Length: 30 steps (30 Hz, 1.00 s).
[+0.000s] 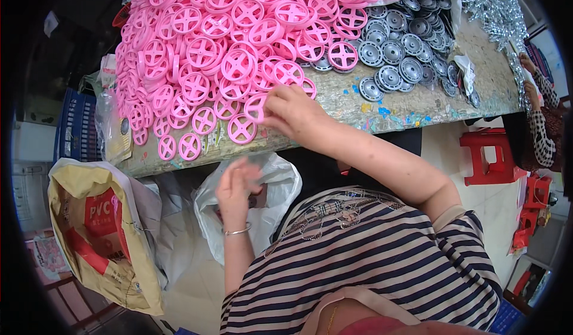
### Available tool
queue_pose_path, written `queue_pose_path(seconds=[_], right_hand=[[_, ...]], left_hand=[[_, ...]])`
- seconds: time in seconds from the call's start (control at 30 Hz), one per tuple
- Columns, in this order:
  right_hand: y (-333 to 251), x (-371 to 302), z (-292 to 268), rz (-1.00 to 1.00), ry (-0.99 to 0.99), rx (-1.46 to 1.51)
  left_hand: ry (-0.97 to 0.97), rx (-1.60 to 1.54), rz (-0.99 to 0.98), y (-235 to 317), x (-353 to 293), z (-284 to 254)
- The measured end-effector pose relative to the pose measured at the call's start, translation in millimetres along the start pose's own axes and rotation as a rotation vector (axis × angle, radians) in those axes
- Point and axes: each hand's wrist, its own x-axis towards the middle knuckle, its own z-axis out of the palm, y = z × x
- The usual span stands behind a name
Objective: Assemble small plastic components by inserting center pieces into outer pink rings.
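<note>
My right hand (295, 113) reaches across the table's front edge, its fingers pinched on a pink plastic wheel (255, 108) with a cross-shaped hub. This wheel is at the near side of a big heap of like pink wheels (206, 51). Lower and to the left, my left hand (234, 187) hovers over the mouth of a white plastic bag (277, 183). Its fingers are partly blurred but look apart, and nothing shows in them. Some dark reddish pieces, too hidden to name, lie inside the bag.
Grey round discs (391, 51) lie heaped on the worn, paint-spotted table (334, 99), right of the pink wheels. A tan sack (89, 227) stands open at the left. Red stools (489, 156) and another person's arms (540, 120) are at the right. Silver tinsel (492, 9) covers the far right corner.
</note>
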Motion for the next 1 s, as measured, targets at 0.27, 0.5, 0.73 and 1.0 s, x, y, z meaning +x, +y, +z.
queue_pose_path(seconds=[0.27, 0.5, 0.73, 1.0], right_hand=[[-6.3, -61.8, -48.7, 0.056, -0.031, 0.118], [90.2, -82.4, -121.8, 0.326, -0.101, -0.381], [107.9, -59.0, -129.7, 0.366, -0.293, -0.344], [103.1, -70.0, -144.2, 0.360, -0.158, -0.190]], left_hand=[[-0.248, -0.546, -0.016, 8.8, 20.7, 90.5], [-0.327, -0.485, -0.162, 6.4, 17.5, 94.8], [-0.382, -0.489, -0.209, -5.0, 16.8, 100.0], [-0.343, -0.482, -0.225, -8.4, 12.1, 97.5]])
